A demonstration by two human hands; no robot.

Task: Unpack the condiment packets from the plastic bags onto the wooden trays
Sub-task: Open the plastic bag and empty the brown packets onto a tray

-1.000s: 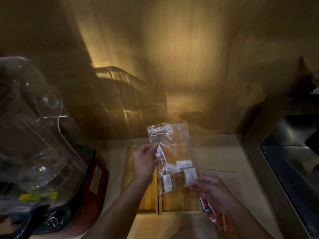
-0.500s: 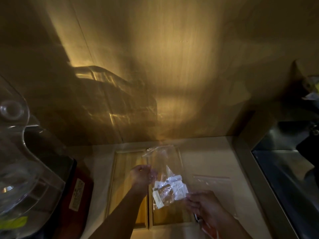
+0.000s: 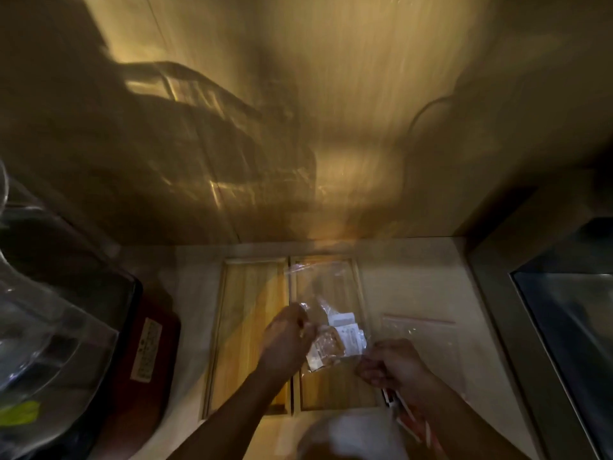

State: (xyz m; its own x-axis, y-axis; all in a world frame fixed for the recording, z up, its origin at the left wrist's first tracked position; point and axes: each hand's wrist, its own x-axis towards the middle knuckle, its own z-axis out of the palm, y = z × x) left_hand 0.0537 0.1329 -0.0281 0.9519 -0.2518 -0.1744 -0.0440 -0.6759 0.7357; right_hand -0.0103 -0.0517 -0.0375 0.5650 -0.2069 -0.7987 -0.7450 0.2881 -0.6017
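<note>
Two wooden trays lie side by side on the counter, the left tray (image 3: 247,327) and the right tray (image 3: 331,390). Over the right tray I hold a clear plastic bag (image 3: 326,293) with several condiment packets (image 3: 335,343) bunched at its lower end. My left hand (image 3: 287,338) pinches the bag's left edge. My right hand (image 3: 393,361) grips the bag's lower right corner. A second clear bag (image 3: 428,343) with a pink zip strip lies flat on the counter to the right. Red and white packets (image 3: 411,423) show under my right forearm.
A blender with a clear jug (image 3: 43,327) and dark red base (image 3: 146,366) stands at the left. A wooden wall (image 3: 331,127) rises behind the trays. A steel sink (image 3: 570,327) sits at the right. A blurred pale object (image 3: 348,436) is at the bottom edge.
The bag has come down from upright in the air to low over the right tray. Both hands followed it down, and the view tilted and blurred.
</note>
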